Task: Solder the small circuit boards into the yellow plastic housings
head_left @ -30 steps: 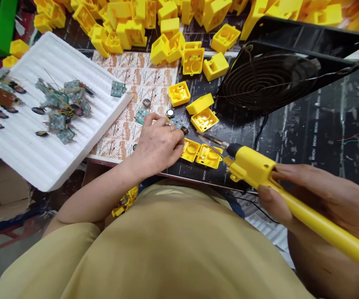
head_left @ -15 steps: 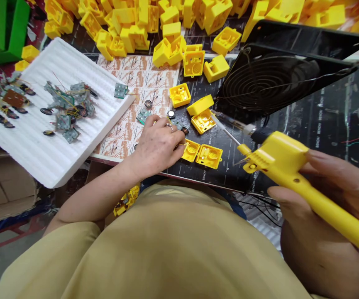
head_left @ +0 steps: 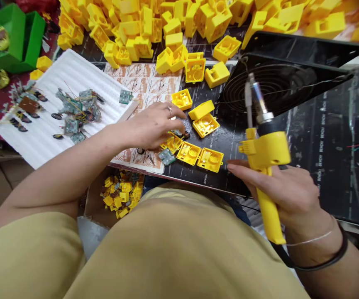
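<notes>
My left hand (head_left: 154, 123) is over the bench, fingers apart and curved around a small silver disc partly hidden beneath them. Just below it, a yellow case half (head_left: 170, 143) is partly covered by the hand, with a dark round speaker (head_left: 186, 135) at its right. A green circuit board (head_left: 167, 157) lies at the bench's front edge. Two open yellow case halves, one (head_left: 189, 153) beside the other (head_left: 210, 159), sit to the right. My right hand (head_left: 288, 187) is closed around a yellow soldering gun (head_left: 264, 151), its metal tip pointing up and away from the cases.
A white foam tray (head_left: 45, 83) with tangled boards and speakers lies at left. Many yellow cases (head_left: 148, 25) are heaped along the back. A black fan (head_left: 260, 89) stands behind the soldering gun. Below the bench is a box of yellow parts (head_left: 123, 195); green bins (head_left: 8, 37) stand far left.
The soldering gun has swung from pointing left at a case to pointing upward, and my right hand has shifted left. My left hand has risen slightly, uncovering a case half and a circuit board.
</notes>
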The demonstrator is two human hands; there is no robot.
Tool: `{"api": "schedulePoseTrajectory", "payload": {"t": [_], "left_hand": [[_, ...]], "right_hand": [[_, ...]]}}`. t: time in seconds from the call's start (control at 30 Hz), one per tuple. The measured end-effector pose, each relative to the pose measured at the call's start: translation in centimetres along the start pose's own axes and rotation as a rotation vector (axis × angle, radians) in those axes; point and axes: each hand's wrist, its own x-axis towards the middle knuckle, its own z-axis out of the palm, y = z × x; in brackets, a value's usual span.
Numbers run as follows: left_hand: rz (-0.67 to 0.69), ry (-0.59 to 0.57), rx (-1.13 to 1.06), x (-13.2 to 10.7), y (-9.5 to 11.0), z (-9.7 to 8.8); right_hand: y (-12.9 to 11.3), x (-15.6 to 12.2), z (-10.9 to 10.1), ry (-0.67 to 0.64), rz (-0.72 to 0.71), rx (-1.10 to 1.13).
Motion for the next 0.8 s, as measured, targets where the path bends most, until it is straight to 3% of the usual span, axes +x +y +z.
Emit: {"api": "schedulePoseTrajectory", "payload": {"t": [0.13,0.27,0.33,0.4,0.47,0.53,0.6,0.67,0.8], "left_hand": [[0.093,-0.012,0.019,0.4,0.5,0.6],[0.119,0.108,-0.109,0.3,-0.1,1.7],[0.021,0.223,-0.275,0.3,-0.6,2.0],[-0.162,0.341,-0.453,0.3,-1.0,1.8],[-0.341,0.442,-0.598,0.1,-1.2,1.1],[-0.426,0.5,-0.764,-0.2,-1.0,0.0],[-0.403,0.48,-0.905,-0.7,-0.4,-0.8],[-0.314,0.373,-0.873,-1.1,0.7,-0.9],[-0.195,0.198,-0.394,-1.7,3.5,1.1]], "right_hand": [[0.4,0.0,1.0,-0.018,-0.053,-0.021],[0.4,0.3,2.5,-0.032,-0.024,0.074],[0.4,0.5,3.0,-0.05,-0.011,0.103],[0.3,0.5,3.4,-0.051,0.015,0.104],[0.1,0.7,3.6,-0.023,0.036,0.083],[-0.3,1.1,3.9,0.006,0.045,0.067],[-0.8,1.7,4.4,0.007,0.033,0.065],[-1.1,2.5,4.8,-0.005,0.007,0.075],[-1.5,3.7,3.7,0.045,0.01,0.06]]}}
